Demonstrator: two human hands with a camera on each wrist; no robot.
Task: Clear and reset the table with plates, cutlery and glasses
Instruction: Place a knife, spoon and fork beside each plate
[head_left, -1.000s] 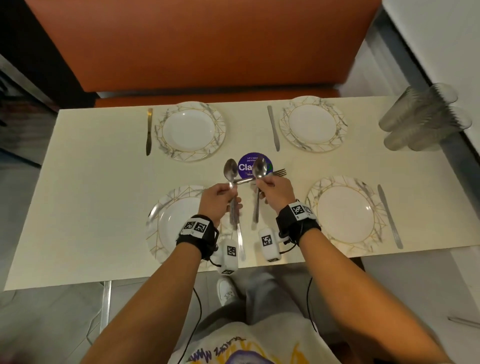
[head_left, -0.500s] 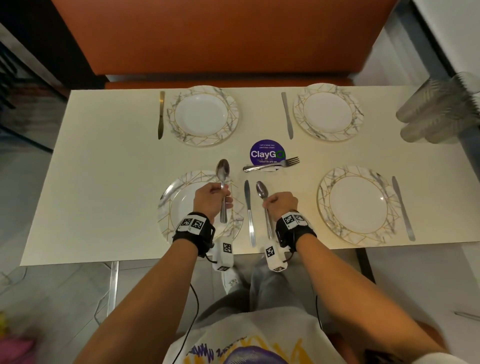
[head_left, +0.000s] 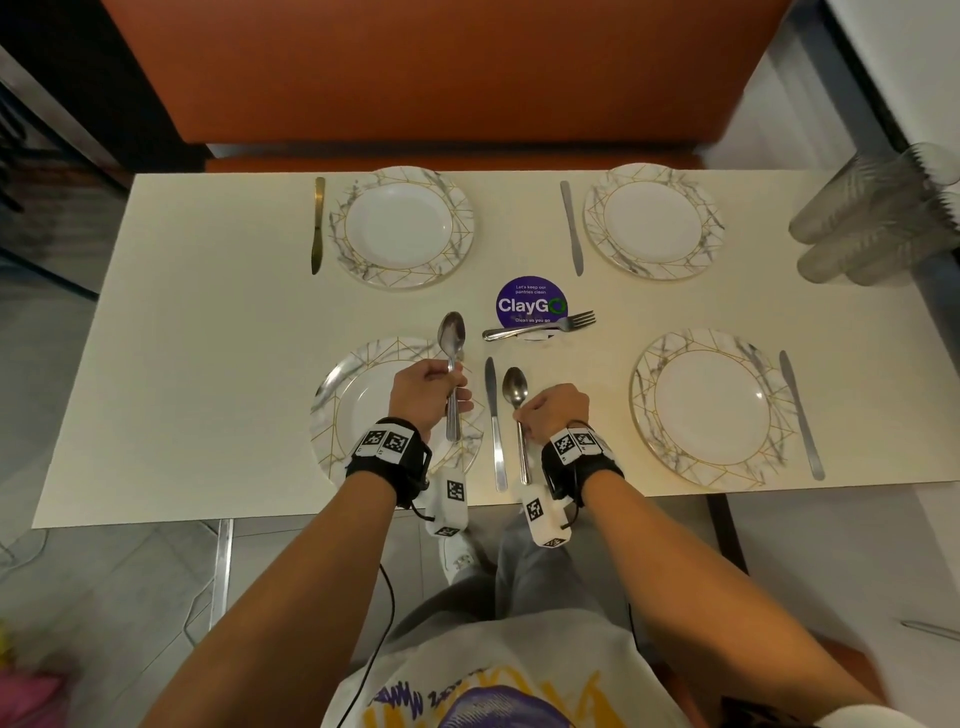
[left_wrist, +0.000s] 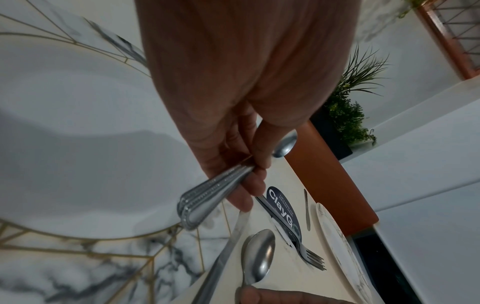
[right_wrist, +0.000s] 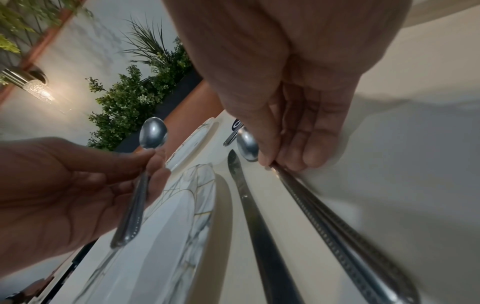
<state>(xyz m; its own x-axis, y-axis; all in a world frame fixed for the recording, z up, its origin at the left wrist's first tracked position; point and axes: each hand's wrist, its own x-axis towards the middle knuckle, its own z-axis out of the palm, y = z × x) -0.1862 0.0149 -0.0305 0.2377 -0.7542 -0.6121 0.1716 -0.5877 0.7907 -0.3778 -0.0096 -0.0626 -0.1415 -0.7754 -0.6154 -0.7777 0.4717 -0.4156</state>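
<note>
My left hand (head_left: 457, 400) grips a spoon (head_left: 451, 335) upright over the right rim of the near-left plate (head_left: 332, 415). The left wrist view shows stacked handles (left_wrist: 207, 197) in my left hand (left_wrist: 249, 179), so it holds more than one spoon. My right hand (head_left: 522, 415) pinches the handle of another spoon (head_left: 515, 387), which lies low along the table just right of a knife (head_left: 493, 421). The right wrist view shows that handle (right_wrist: 337, 232) beside the knife (right_wrist: 252, 205); I cannot tell whether it touches the table.
Three more plates with knives sit at the far left (head_left: 405, 228), far right (head_left: 654, 223) and near right (head_left: 711, 410). Forks (head_left: 540, 327) lie across a purple sticker (head_left: 527, 301). Stacked glasses (head_left: 878, 228) lie at the far right. An orange bench (head_left: 447, 73) lies beyond.
Both hands drew back from above the sticker toward the near edge. My right hand brought its spoon down beside the knife. Little has moved in the last half second.
</note>
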